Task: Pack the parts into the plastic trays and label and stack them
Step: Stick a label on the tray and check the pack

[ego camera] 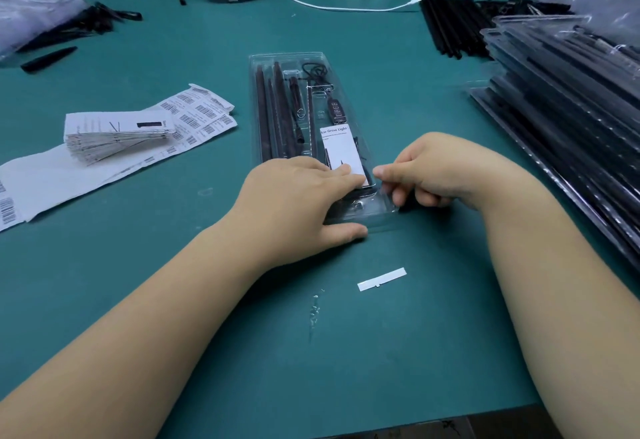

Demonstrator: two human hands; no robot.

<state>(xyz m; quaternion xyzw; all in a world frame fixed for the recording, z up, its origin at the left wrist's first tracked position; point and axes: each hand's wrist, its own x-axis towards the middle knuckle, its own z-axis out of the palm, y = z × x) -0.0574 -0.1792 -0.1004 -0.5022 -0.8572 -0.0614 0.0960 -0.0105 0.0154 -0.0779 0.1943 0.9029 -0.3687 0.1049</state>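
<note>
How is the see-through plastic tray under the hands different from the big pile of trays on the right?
The clear plastic tray in the middle lies alone, flat on the green table; the stacked clear trays lie piled on one another. The left hand and right hand touch the single tray; nobody touches the stack. Both hold long black parts.

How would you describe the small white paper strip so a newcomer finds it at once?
Start at the clear plastic tray mid-table on the green mat. Nearer the person, between both forearms, lies the white strip: blank, lone and narrow, unlike the barcode sheets.
</note>
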